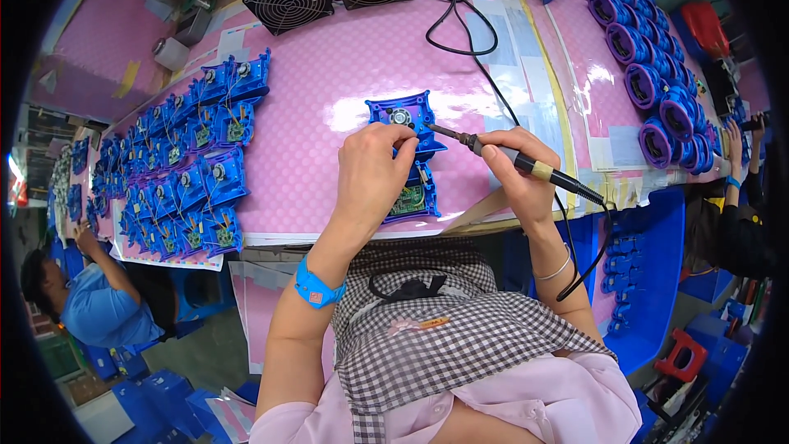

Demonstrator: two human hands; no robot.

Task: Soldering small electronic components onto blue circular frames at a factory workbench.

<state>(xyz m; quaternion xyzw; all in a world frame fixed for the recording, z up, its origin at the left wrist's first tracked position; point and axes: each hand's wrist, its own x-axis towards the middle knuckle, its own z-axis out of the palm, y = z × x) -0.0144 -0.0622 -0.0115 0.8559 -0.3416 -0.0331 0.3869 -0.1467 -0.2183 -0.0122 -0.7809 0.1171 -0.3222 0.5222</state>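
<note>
A blue plastic housing (419, 104) lies on the bench in front of me, with a round speaker (400, 117) set in its upper half. Its lower half carries a green circuit board (408, 201), partly covered by my left hand (371, 166). That hand's thumb and fingertips are pinched together just below the speaker; what they hold is too small to make out. My right hand (526, 174) grips a soldering iron (567, 184) like a pen. The iron's tip points left and meets the housing at the speaker's right side.
Rows of similar blue housings (187, 185) with speakers and boards fill the left. Blue-purple round units (645, 86) are stacked at the right. Two black fans (289, 2) stand at the back. A black cable (485, 74) crosses the bench. People sit at both sides.
</note>
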